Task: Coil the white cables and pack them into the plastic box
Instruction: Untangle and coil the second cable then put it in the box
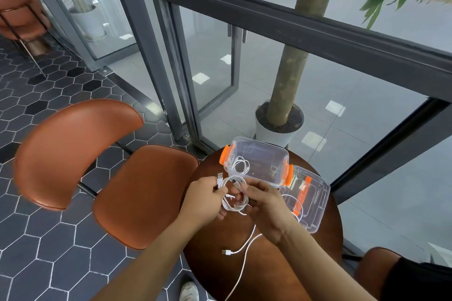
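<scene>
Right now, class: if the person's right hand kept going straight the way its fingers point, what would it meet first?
The right hand points up-left toward the left hand. First in line are the white cable loops held between them, then the left hand's fingers. Depth from one view is uncertain.

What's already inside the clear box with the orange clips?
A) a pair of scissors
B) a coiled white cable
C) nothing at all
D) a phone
B: a loose white coil lies in the left end of the open box, while both hands wind another cable in front of it.
</scene>
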`<state>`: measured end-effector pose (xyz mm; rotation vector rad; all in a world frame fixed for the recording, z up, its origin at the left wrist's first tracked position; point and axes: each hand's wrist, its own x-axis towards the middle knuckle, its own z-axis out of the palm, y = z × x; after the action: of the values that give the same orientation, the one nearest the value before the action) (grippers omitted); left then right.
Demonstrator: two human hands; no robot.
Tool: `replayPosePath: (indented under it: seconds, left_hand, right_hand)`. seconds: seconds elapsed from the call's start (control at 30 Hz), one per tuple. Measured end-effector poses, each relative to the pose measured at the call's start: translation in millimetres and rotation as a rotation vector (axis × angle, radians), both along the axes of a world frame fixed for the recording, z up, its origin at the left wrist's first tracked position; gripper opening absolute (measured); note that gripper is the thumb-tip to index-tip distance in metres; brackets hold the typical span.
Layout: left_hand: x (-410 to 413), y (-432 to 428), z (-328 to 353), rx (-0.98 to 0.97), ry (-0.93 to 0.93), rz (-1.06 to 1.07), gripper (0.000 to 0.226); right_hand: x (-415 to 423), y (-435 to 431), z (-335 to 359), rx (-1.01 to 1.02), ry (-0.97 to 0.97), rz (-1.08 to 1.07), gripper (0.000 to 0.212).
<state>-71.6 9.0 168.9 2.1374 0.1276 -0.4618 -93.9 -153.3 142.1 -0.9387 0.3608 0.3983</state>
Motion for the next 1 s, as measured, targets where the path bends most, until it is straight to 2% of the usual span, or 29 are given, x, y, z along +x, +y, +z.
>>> replayPosePath:
  seconds: [0.07,0.2,0.23,0.27,0.33,0.37,0.4,0.5,0.6,0.7,0.8,0.9,1.0]
  left_hand:
    - [0,-1,2,0.012,0.018,-0.047,0.017]
    - [0,-5,0,-0.007,-0.007,-0.052,0.016]
    - [-2,-6,-3,0.021,-0.030,-0.072,0.014]
    - [-4,-6,-7,0.066,-0.060,-0.104,0.013]
    - [-8,-5,-12,0.180,-0.111,-0.176,0.013]
    - [-9,-5,-13,0.224,-0.129,-0.201,0.021]
    - [-11,-5,-13,0.264,-0.147,-0.219,0.032]
    - [-17,-9,-10,0.326,-0.185,-0.237,0.051]
    - [-21,-10,-15,0.217,-0.190,-0.177,0.050]
    - [-19,-10,-19,-0.028,-0.071,-0.034,0.042]
    - [-17,-12,-21,-0.223,-0.012,0.083,0.037]
    - [-18,-12,-21,-0.276,-0.042,0.131,0.038]
    - [-18,-12,-22,-0.218,-0.107,0.154,0.036]
  right_hand:
    - [1,2,-1,-0.021,-0.008,-0.079,0.044]
    - [7,16,-8,0.241,0.109,-0.319,0.036]
    - [7,20,-10,0.246,0.128,-0.378,0.031]
    - [6,24,-13,0.139,0.133,-0.415,0.024]
    - [3,28,-17,-0.341,0.067,-0.389,0.012]
    - [0,29,-17,-0.537,0.001,-0.336,0.008]
    - [-2,29,-15,-0.643,-0.058,-0.275,0.004]
    - [-3,25,-5,-0.710,-0.104,-0.160,0.002]
    - [-1,20,1,-0.738,-0.143,-0.115,0.003]
    - [0,19,3,-0.794,-0.185,-0.085,0.004]
    - [-1,18,2,-0.742,-0.172,-0.113,0.005]
    - [-3,16,2,-0.717,-0.159,-0.151,0.005]
    - [-4,14,1,-0.731,-0.149,-0.164,0.007]
